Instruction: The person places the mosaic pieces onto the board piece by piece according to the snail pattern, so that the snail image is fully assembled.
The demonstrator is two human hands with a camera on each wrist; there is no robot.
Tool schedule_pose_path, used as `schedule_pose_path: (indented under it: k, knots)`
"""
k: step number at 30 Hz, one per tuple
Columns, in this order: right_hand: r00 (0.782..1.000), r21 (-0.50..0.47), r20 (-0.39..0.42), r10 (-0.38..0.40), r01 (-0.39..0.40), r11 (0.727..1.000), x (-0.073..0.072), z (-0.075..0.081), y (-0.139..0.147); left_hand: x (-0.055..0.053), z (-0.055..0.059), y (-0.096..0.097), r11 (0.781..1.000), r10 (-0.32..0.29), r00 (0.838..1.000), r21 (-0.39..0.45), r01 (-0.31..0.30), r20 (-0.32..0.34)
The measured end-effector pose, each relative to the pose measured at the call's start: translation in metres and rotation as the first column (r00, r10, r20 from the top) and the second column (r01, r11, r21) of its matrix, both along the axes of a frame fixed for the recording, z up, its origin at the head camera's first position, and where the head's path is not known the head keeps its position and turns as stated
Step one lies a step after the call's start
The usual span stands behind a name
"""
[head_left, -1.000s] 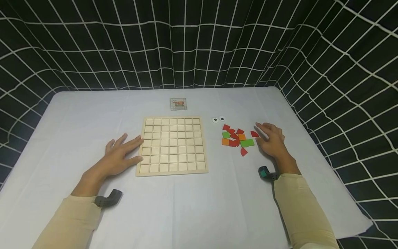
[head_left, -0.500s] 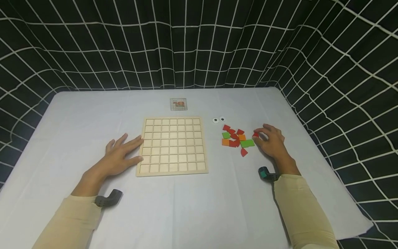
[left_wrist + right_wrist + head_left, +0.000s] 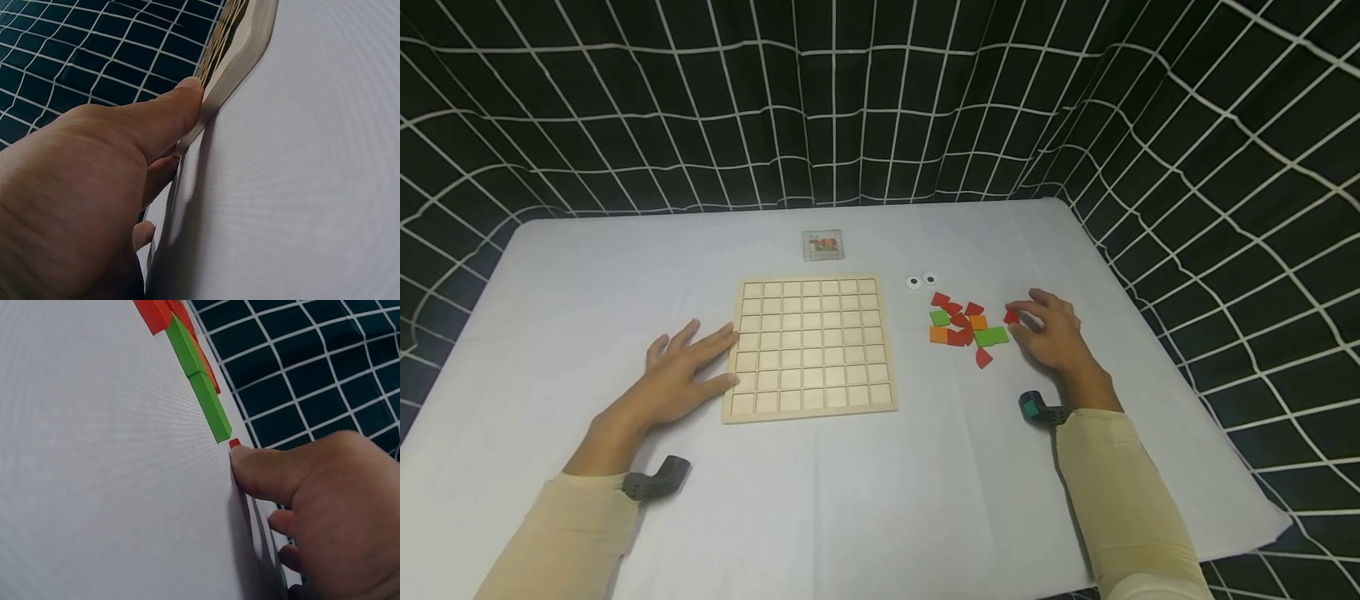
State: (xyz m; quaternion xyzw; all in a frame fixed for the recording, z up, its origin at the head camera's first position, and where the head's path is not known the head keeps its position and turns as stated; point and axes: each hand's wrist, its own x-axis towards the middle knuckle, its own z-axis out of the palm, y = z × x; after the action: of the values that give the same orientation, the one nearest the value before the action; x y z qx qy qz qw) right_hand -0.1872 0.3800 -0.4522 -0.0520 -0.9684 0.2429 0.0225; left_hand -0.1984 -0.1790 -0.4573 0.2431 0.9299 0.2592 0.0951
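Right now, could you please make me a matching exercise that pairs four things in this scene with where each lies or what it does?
1. Left hand
2. Right hand
3. Picture card
4. Eye pieces

A. Beyond the far edge of the wooden board
B. Pinches a red piece
C. Right of the board, beyond the coloured pile
D. Touches the board's left edge

Pairs: 1-D, 2-B, 3-A, 4-C

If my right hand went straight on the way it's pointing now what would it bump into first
Beyond the red piece at its fingertips, your right hand would probably meet the nearest green piece, though the exact line and height are hard to judge.
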Motion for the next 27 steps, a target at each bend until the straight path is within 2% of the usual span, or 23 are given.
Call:
schedule_pose_path:
  k: [14,20,27]
  knots:
    - [1.000,-0.009,0.028,-0.009,0.009,1.000,0.003,0.003,0.000,-0.001,-0.001,0.001,1.000,0.004,1.000,0.016,-0.004,-0.006]
    - [0.994,-0.008,0.094,0.049,-0.048,0.999,0.003,0.011,0.004,-0.001,-0.001,0.002,1.000,0.010,1.000,0.006,-0.010,-0.004]
    - [0.983,0.041,0.139,0.118,-0.125,0.991,-0.002,0.018,0.009,0.000,0.001,0.001,1.000,0.012,1.000,-0.001,-0.012,0.003]
